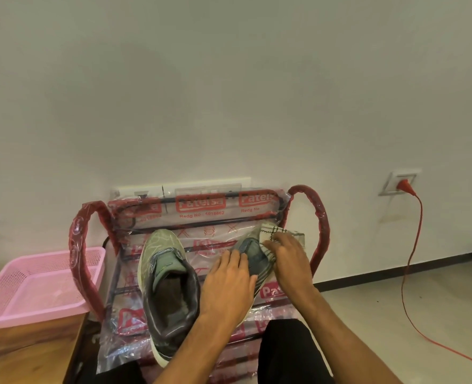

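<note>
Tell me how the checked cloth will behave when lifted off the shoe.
The checked cloth probably goes floppy: it drapes and creases over the shoe under the right hand. Likely light, since it looks thin. Flat, so unlikely to roll.

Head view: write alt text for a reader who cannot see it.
A person's left hand rests on a grey-green shoe while the right hand holds a checked cloth against its toe, on a red rack wrapped in printed plastic. The matching shoe lies beside it, left; a pink basket sits further left.
</note>
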A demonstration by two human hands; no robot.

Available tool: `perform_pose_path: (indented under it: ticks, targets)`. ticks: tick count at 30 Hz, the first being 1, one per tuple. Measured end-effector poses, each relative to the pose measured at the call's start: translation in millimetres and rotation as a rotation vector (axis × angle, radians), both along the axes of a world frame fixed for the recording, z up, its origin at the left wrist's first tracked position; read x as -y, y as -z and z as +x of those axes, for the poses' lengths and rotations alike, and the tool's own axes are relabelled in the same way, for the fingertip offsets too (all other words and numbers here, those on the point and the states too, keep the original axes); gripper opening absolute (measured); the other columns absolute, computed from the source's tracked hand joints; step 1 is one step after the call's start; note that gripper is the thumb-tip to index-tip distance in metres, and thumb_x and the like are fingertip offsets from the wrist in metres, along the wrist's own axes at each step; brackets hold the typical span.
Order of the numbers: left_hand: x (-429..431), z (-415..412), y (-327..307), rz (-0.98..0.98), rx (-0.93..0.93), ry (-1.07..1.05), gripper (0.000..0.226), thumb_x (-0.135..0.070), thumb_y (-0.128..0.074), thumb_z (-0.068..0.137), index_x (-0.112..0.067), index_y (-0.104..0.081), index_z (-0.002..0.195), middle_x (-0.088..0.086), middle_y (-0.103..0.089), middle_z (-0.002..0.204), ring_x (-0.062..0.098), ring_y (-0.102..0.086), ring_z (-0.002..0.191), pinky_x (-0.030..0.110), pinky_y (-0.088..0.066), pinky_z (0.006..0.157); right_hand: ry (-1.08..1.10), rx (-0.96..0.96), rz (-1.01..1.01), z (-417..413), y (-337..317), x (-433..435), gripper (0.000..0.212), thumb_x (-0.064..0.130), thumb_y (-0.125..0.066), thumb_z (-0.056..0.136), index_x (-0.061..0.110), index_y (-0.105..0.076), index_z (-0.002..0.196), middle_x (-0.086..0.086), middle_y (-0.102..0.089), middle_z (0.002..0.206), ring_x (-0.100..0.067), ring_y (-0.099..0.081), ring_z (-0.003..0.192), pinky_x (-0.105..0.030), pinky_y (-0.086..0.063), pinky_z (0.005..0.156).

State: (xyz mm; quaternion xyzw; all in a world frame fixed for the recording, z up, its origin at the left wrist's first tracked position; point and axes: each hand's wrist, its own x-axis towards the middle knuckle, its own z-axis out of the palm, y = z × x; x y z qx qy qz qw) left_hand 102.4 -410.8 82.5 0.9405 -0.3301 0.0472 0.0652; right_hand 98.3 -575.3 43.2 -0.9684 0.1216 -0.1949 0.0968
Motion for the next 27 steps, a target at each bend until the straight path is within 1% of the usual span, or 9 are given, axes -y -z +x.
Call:
perform_pose_path:
  ticks: [5, 9, 14, 17, 20, 22, 24, 25, 27]
  targets:
    - [-2, 1, 1, 0.003, 0.0, -0.03, 0.055, -0.044, -0.031, 0.102, -0.01, -0.033, 0.145, 0.009, -0.035, 0.149, 0.023, -0.029, 0.139, 0.036, -0.024, 0.116, -0.09, 0.0, -0.085, -5, 0, -11, 0.047, 0.014, -0.086, 0.067, 0.016, -0.071, 0.111, -0.009, -0.065, 0.118, -0.027, -0.059, 0.115, -0.04, -0.049, 0.095]
    - [3, -2, 0, -0.003, -0.009, -0.033, 0.054, -0.044, -0.033, 0.102, -0.011, -0.034, 0.144, 0.007, -0.039, 0.146, 0.022, -0.033, 0.136, 0.035, -0.028, 0.114, 0.016, -0.015, -0.07, 6, -10, -1, 0.04, 0.021, -0.075, 0.081, 0.016, -0.067, 0.12, -0.009, -0.058, 0.13, -0.026, -0.048, 0.126, -0.04, -0.039, 0.107]
    - [4, -4, -2, -0.03, -0.023, -0.071, 0.052, -0.042, -0.036, 0.101, -0.01, -0.036, 0.142, 0.008, -0.044, 0.143, 0.021, -0.037, 0.134, 0.034, -0.029, 0.113, -0.183, -0.056, -0.128, 20, -12, -21, 0.047, 0.009, -0.069, 0.085, 0.015, -0.058, 0.13, -0.01, -0.052, 0.136, -0.026, -0.043, 0.13, -0.037, -0.036, 0.108]
    - [6, -6, -1, -0.023, -0.035, -0.071, 0.054, -0.043, -0.037, 0.101, -0.009, -0.034, 0.143, 0.009, -0.042, 0.144, 0.022, -0.036, 0.135, 0.034, -0.03, 0.113, -0.098, -0.055, -0.157, 26, -14, -9, 0.048, 0.016, -0.07, 0.086, 0.015, -0.056, 0.132, -0.012, -0.049, 0.138, -0.028, -0.042, 0.132, -0.038, -0.035, 0.109]
    - [7, -8, -2, -0.012, -0.035, -0.086, 0.054, -0.043, -0.037, 0.101, -0.009, -0.035, 0.143, 0.009, -0.043, 0.143, 0.022, -0.037, 0.134, 0.034, -0.03, 0.113, -0.101, -0.084, -0.188, 33, -16, -16, 0.046, 0.018, -0.075, 0.082, 0.013, -0.062, 0.126, -0.013, -0.055, 0.132, -0.029, -0.048, 0.126, -0.039, -0.039, 0.106]
    - [6, -7, -2, -0.014, -0.035, -0.099, 0.054, -0.043, -0.037, 0.101, -0.009, -0.034, 0.143, 0.01, -0.042, 0.144, 0.022, -0.037, 0.135, 0.034, -0.029, 0.114, -0.193, -0.125, -0.246, 34, -13, -18, 0.049, 0.016, -0.086, 0.068, 0.013, -0.07, 0.114, -0.012, -0.063, 0.118, -0.029, -0.058, 0.113, -0.039, -0.048, 0.096]
    - [5, -6, -1, -0.003, -0.031, -0.096, 0.056, -0.043, -0.035, 0.101, -0.008, -0.032, 0.144, 0.01, -0.04, 0.145, 0.023, -0.035, 0.136, 0.035, -0.028, 0.115, -0.196, -0.136, -0.275, 34, -14, -8, 0.053, 0.02, -0.094, 0.054, 0.015, -0.074, 0.102, -0.01, -0.067, 0.108, -0.027, -0.063, 0.104, -0.038, -0.053, 0.089]
    - [5, -7, -1, 0.006, -0.03, -0.089, 0.057, -0.043, -0.034, 0.102, -0.007, -0.03, 0.145, 0.011, -0.039, 0.146, 0.024, -0.033, 0.137, 0.036, -0.026, 0.116, -0.158, -0.152, -0.284, 33, -16, -2, 0.052, 0.024, -0.095, 0.053, 0.016, -0.075, 0.1, -0.009, -0.067, 0.108, -0.026, -0.062, 0.104, -0.037, -0.053, 0.089]
    - [6, -8, 1, 0.012, -0.034, -0.084, 0.058, -0.043, -0.034, 0.102, -0.007, -0.028, 0.147, 0.011, -0.038, 0.148, 0.025, -0.031, 0.138, 0.037, -0.024, 0.117, -0.092, -0.145, -0.31, 31, -21, 6, 0.046, 0.025, -0.09, 0.063, 0.014, -0.073, 0.105, -0.01, -0.064, 0.114, -0.026, -0.057, 0.111, -0.038, -0.048, 0.097]
